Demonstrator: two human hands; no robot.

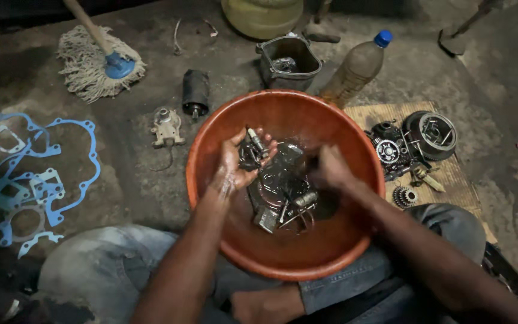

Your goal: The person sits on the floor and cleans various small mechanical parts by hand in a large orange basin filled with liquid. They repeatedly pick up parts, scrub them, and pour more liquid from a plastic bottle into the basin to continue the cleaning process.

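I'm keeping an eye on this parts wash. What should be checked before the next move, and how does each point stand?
1. Left hand holds a small dark metal part: ok.
2. Right hand grip: cannot tell, blurred.
3. Round orange plastic basin sits level between the knees: ok.
4. Loose metal parts lie inside the basin: ok.
5. Plastic bottle with blue cap upright: not ok, it leans.
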